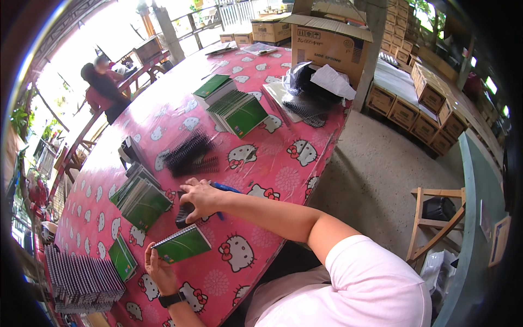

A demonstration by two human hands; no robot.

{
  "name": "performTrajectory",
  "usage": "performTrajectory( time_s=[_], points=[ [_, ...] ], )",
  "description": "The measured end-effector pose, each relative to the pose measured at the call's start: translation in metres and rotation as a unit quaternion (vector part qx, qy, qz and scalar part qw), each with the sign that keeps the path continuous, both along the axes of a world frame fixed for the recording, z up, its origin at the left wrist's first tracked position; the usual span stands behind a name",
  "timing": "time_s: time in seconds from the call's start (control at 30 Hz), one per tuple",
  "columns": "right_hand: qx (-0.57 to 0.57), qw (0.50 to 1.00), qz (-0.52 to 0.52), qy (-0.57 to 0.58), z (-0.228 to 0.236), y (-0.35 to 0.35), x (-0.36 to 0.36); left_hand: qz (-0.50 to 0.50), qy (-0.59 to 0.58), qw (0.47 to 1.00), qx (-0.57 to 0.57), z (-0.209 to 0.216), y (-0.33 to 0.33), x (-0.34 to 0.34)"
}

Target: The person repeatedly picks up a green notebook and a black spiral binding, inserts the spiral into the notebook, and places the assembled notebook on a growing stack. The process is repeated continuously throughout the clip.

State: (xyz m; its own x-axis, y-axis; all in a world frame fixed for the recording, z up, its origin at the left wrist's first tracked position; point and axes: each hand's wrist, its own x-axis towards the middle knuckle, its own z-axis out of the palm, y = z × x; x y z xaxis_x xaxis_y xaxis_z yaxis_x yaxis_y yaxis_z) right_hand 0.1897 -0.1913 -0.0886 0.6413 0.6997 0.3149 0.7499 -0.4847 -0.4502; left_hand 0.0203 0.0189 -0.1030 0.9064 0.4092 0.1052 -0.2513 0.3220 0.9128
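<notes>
My left hand (158,270) pinches the left end of a small green-covered spiral notebook (184,246), lying tilted above the table with its wire binding along the upper edge. Just beyond it, the fingers of my right hand (198,199) curl over a small dark object (184,215) on the table, mostly hidden by the hand. Blue handles of what looks like a hand tool (225,188) stick out beside that wrist and under the forearm. Left of the notebook lie some thin green booklets (122,258) and a stack of green notebooks (143,203).
A pile of black spiral coils (188,151) lies past my right hand. More green notebooks (238,113) stand farther back. Bound notebooks (81,280) are stacked at the near left. A cardboard box (329,54) stands at the far edge; another person (103,90) sits beyond the table.
</notes>
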Motion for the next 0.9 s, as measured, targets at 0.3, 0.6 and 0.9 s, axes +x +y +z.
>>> performTrajectory(
  time_s=[0.3, 0.6, 0.9],
  points=[
    [0.169, 0.966, 0.192, 0.032, 0.040, 0.057, -0.066, -0.030, -0.029, 0.999, -0.027, 0.004, -0.005, -0.003],
    [0.108, 0.971, 0.201, 0.073, 0.034, 0.089, -0.059, -0.006, -0.039, 0.998, -0.039, -0.002, 0.012, -0.005],
    [0.167, 0.959, 0.208, 0.092, 0.037, 0.077, -0.054, 0.027, 0.035, 0.998, -0.040, 0.003, 0.007, -0.008]
  ],
)
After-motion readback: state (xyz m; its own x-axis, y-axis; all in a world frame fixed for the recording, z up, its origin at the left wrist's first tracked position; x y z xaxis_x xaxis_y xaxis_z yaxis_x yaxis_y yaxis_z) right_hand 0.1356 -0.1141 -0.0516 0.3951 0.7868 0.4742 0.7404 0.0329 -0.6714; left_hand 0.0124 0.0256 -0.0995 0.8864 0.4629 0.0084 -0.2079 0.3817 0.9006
